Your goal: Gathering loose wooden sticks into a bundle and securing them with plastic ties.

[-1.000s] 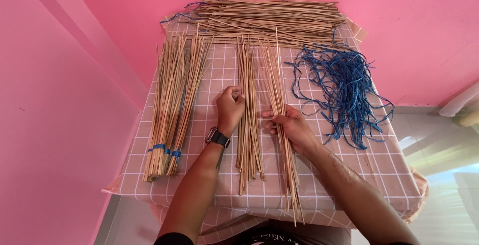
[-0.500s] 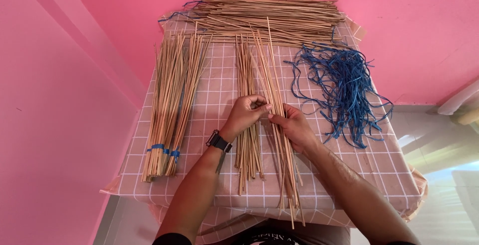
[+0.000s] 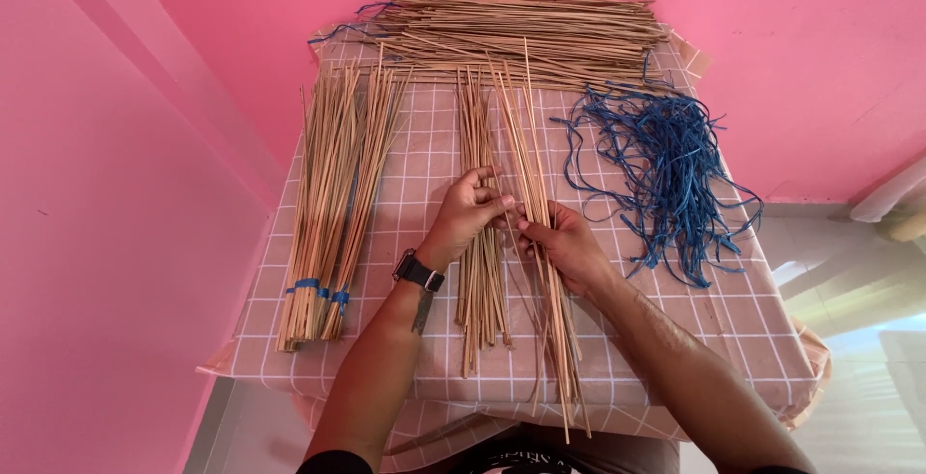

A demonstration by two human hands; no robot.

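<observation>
My right hand [image 3: 561, 244] grips a loose bunch of thin tan sticks [image 3: 532, 161] that runs from the table's near edge toward the far side. My left hand [image 3: 468, 211], with a dark watch on the wrist, reaches across and pinches a stick from that bunch with its fingertips. Under my left hand lies a second loose bunch of sticks [image 3: 479, 286]. Both hands meet near the middle of the table.
Tied stick bundles with blue bands [image 3: 333, 204] lie at the left. A big pile of sticks [image 3: 521, 35] crosses the far edge. Blue strings [image 3: 666, 170] are heaped at the right. The table wears a pink checked cloth [image 3: 405, 194]; pink walls stand around it.
My left hand left the middle bunch and moved right to meet my right hand at its bunch. The right bunch has shifted and fanned slightly.
</observation>
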